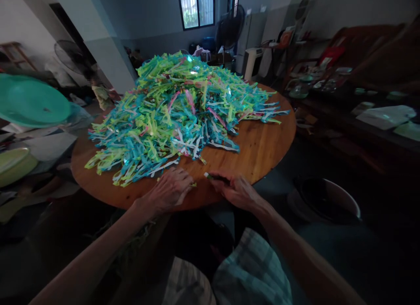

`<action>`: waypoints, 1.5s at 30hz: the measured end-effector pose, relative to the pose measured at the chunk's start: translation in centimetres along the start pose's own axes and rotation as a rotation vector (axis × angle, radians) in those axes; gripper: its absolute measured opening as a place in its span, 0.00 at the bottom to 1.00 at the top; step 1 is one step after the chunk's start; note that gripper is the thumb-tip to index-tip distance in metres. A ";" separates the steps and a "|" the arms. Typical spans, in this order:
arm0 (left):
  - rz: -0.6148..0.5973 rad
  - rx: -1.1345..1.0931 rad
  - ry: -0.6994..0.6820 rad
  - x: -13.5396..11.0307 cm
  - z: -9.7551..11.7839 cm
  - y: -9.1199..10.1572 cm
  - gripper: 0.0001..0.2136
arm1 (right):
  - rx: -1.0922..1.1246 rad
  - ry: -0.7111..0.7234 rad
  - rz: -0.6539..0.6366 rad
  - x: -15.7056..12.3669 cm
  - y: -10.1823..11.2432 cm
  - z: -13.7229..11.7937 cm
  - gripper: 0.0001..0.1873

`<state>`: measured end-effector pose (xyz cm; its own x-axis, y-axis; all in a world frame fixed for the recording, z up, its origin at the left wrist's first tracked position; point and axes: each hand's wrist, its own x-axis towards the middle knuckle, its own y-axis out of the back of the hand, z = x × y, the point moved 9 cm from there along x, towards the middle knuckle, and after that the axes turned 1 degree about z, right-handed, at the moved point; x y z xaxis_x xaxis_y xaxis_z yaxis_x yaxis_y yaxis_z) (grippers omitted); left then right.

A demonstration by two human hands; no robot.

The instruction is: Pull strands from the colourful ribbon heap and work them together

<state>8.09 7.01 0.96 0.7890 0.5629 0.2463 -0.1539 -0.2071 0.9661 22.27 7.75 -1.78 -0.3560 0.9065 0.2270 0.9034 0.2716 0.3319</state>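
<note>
A big heap of thin plastic strips (pixel 177 108) in blue, green, white and pink covers most of a round wooden table (pixel 262 143). My left hand (pixel 170 189) rests palm down at the table's near edge, its fingers curled over a small greenish piece. My right hand (pixel 234 189) lies just to its right on the same edge, pinching a small green strip (pixel 210 176) between thumb and fingers. The heap's near fringe lies a short way beyond both hands.
A teal plastic lid (pixel 31 101) and a yellow-green basin (pixel 15 163) sit at the left. A dark bucket (pixel 324 202) stands on the floor at the right. A low cluttered table (pixel 361 112) runs along the right. Fans and a window are at the back.
</note>
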 end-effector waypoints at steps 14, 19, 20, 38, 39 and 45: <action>0.170 -0.270 0.094 0.6 1.0 0.9 0.06 | 0.497 -0.222 -0.092 -0.6 -1.1 1.8 0.26; 0.170 -0.293 0.103 0.6 1.0 0.6 0.06 | 0.445 -0.205 -0.094 -0.7 -1.3 2.1 0.25; 0.171 -0.292 0.106 0.6 1.0 0.6 0.07 | 0.424 -0.208 -0.095 -0.7 -1.3 2.3 0.24; 0.098 -0.197 0.092 0.7 1.1 0.6 0.10 | 0.219 -0.144 -0.009 -0.7 -0.6 1.7 0.19; 0.097 -0.186 0.087 0.8 1.2 0.7 0.10 | 0.213 -0.143 -0.008 -0.7 -0.6 1.7 0.19; 0.051 -0.179 0.058 1.1 1.7 0.5 0.10 | 0.140 -0.062 -0.009 -0.7 -0.6 0.7 0.15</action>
<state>9.88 6.15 1.57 0.7429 0.6013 0.2942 -0.3000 -0.0937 0.9493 22.12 7.20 -2.73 -0.3530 0.9208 0.1657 0.9261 0.3187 0.2021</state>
